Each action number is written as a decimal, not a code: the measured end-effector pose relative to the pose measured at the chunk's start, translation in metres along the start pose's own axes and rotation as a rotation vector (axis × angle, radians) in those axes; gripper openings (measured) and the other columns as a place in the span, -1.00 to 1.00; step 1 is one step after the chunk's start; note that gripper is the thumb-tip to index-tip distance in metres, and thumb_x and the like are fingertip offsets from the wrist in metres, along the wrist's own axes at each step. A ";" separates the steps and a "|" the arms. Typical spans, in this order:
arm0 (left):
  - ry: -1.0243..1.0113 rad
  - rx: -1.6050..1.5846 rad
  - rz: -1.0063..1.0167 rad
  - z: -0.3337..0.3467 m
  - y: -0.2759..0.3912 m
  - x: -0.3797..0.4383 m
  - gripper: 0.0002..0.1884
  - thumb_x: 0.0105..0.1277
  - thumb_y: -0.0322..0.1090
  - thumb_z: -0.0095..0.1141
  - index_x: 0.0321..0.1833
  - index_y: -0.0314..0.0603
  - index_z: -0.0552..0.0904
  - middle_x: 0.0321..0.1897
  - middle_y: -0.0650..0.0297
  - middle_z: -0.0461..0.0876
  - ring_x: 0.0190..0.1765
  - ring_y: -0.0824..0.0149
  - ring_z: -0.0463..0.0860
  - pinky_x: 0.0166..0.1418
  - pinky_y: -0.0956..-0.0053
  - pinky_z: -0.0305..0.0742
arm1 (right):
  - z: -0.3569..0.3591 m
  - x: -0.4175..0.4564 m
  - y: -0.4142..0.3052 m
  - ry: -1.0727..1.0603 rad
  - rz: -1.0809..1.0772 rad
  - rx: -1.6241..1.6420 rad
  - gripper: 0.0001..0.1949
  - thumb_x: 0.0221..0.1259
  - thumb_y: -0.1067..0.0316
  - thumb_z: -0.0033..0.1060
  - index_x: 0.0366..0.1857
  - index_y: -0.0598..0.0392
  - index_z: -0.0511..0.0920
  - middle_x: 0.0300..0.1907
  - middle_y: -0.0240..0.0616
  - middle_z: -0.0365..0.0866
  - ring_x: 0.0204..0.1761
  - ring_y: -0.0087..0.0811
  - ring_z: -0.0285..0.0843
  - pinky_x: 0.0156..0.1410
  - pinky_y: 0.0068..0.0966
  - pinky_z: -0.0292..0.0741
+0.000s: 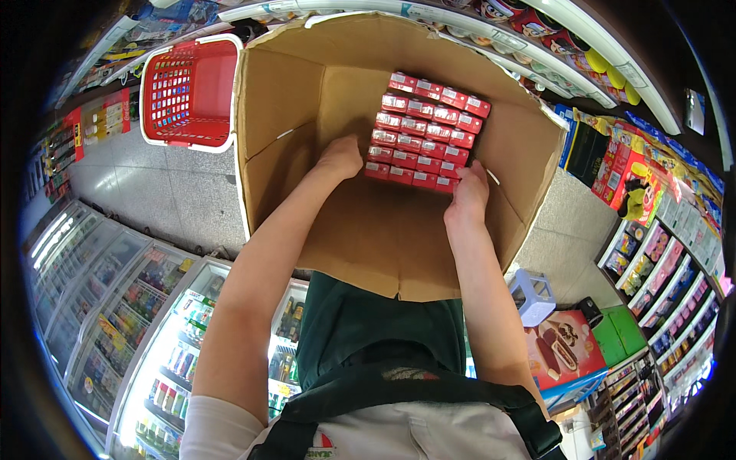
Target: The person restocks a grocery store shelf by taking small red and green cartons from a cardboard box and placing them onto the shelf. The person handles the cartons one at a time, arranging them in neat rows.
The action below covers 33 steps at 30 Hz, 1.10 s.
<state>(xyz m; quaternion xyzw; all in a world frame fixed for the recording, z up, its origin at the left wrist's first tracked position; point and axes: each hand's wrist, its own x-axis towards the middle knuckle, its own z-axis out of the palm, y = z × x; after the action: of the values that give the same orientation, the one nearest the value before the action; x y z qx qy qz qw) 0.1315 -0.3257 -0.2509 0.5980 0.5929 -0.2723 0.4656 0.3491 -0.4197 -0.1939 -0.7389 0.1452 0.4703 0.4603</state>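
Before me a large cardboard box [351,241] stands with its top spread wide. Inside it is a block of small red packs [425,135] in several tight rows, each pack bearing a pale printed label. At the block's left side is my left hand [343,157], its fingers curled; their tips are hidden, so contact is unclear. My right hand [470,192] grips the block's near right corner, the thumb on the end pack. Whether the block rests on the box's bottom cannot be told.
A red shopping basket with a white rim [190,95] stands left of the box. Lit glass-door drink coolers [172,345] line the near left. Stocked shelves [535,63] run behind the box. On the right are a lilac plastic stool [532,296], snack packages [627,172] and an ice-cream chest [566,351].
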 end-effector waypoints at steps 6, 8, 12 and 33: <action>-0.017 0.035 -0.008 0.007 -0.009 0.002 -0.41 0.44 -0.42 0.06 0.54 -0.33 0.44 0.45 -0.20 0.55 0.50 -0.15 0.52 0.57 0.10 0.46 | 0.008 -0.004 -0.004 0.053 0.041 -0.025 -0.30 0.51 0.56 -0.12 0.73 0.14 0.04 0.71 -0.13 0.16 0.65 -0.29 0.21 0.72 -0.28 0.14; -0.030 0.044 0.009 0.007 -0.009 0.006 -0.39 0.44 -0.40 0.09 0.57 -0.34 0.41 0.46 -0.18 0.54 0.51 -0.13 0.51 0.58 0.12 0.44 | 0.006 0.001 0.001 0.066 0.043 -0.047 -0.29 0.50 0.56 -0.14 0.73 0.14 0.04 0.69 -0.14 0.18 0.63 -0.30 0.24 0.70 -0.30 0.17; -0.047 0.052 0.035 0.008 -0.009 0.010 -0.37 0.44 -0.33 0.18 0.57 -0.33 0.42 0.48 -0.18 0.52 0.53 -0.12 0.50 0.60 0.14 0.42 | 0.009 0.002 0.008 0.093 0.070 -0.042 -0.28 0.46 0.57 -0.18 0.73 0.14 0.04 0.61 -0.15 0.31 0.53 -0.34 0.35 0.65 -0.34 0.23; -0.194 -0.312 0.054 0.024 0.000 0.010 -0.23 0.48 -0.21 0.32 0.67 -0.18 0.25 0.40 -0.01 0.62 0.35 0.08 0.64 0.37 0.21 0.57 | -0.002 0.065 0.076 0.152 -0.037 -0.138 -0.45 0.43 0.54 -0.10 0.52 0.21 0.38 0.34 -0.06 0.63 0.30 -0.22 0.63 0.41 -0.28 0.52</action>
<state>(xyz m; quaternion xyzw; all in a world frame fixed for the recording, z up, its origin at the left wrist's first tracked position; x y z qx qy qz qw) 0.1382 -0.3426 -0.2696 0.5052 0.5641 -0.2209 0.6146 0.3347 -0.4481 -0.2883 -0.8048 0.1335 0.4133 0.4046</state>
